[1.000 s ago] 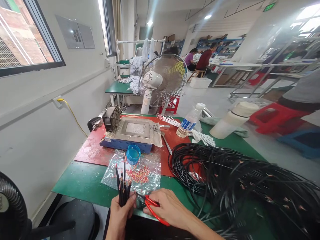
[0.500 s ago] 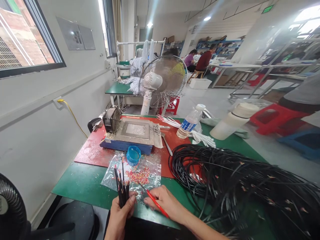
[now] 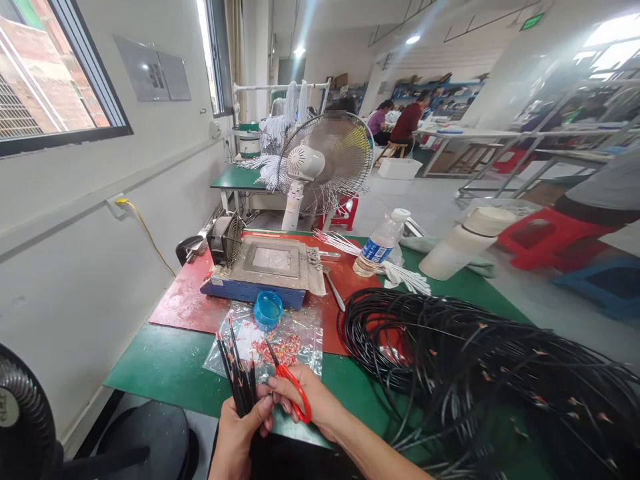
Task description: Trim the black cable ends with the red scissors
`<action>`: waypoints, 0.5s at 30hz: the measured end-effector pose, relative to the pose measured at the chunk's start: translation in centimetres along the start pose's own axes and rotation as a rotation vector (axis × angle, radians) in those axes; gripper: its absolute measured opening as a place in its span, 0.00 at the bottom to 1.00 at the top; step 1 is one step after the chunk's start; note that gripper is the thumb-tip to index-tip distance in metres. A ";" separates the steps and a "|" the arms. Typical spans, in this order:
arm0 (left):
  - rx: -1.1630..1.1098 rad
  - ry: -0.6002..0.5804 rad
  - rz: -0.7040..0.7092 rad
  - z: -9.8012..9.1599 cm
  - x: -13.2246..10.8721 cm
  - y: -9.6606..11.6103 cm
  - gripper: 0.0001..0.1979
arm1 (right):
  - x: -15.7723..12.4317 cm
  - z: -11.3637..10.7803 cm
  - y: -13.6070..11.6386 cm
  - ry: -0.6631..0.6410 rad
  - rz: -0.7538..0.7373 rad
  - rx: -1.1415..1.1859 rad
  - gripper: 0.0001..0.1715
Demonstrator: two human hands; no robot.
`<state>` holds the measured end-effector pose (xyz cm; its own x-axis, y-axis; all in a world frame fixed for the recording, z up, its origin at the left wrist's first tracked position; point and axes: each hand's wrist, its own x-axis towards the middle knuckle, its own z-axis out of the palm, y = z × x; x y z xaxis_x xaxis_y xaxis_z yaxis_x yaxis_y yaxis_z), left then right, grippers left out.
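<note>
In the head view my left hand (image 3: 243, 421) is closed around a bunch of black cables (image 3: 240, 387), whose stripped ends with reddish and copper tips point up. My right hand (image 3: 305, 399) holds red-handled scissors (image 3: 289, 380), with the blades pointing up and to the left. The fingertips of both hands meet or nearly meet beside the cables; whether they pinch a wire between them is hard to see. Behind the hands, small red and yellow clippings (image 3: 285, 348) lie on a clear plastic bag (image 3: 213, 359). A blue round container (image 3: 268, 312) stands at the bag's far edge.
A large heap of black cable (image 3: 450, 347) covers the table's right side. Behind the bag sits a blue-based solder pot (image 3: 255, 293) with a small black fan (image 3: 225, 240). A water bottle (image 3: 377, 247), a white flask (image 3: 463, 247) and a spoon (image 3: 335, 288) are farther back.
My right hand has moved left to the left hand, and the scissors have turned more upright. The cable bunch has tilted and spread slightly to the left.
</note>
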<state>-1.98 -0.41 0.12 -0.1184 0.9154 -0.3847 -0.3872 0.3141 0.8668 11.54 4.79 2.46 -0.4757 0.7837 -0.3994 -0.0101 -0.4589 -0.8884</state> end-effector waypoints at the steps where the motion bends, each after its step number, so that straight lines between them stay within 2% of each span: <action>1: -0.004 0.002 0.001 0.0 0.0 0.0 0.16 | 0.0 0.0 0.1 -0.003 0.002 0.002 0.28; 7: -0.001 -0.039 0.006 -0.1 -0.1 0.4 0.14 | -0.3 0.2 0.3 -0.061 -0.014 0.044 0.28; 12: -0.046 -0.027 -0.005 0.2 -0.6 0.8 0.14 | -0.1 0.3 0.4 -0.032 0.021 0.130 0.31; 15: -0.051 -0.052 -0.010 0.5 -0.8 1.0 0.14 | 0.1 0.4 0.5 -0.059 0.037 0.153 0.30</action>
<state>-1.86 -0.71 1.49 -0.0672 0.9245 -0.3751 -0.4348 0.3113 0.8450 11.18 4.48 2.12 -0.5291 0.7413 -0.4129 -0.1235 -0.5486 -0.8269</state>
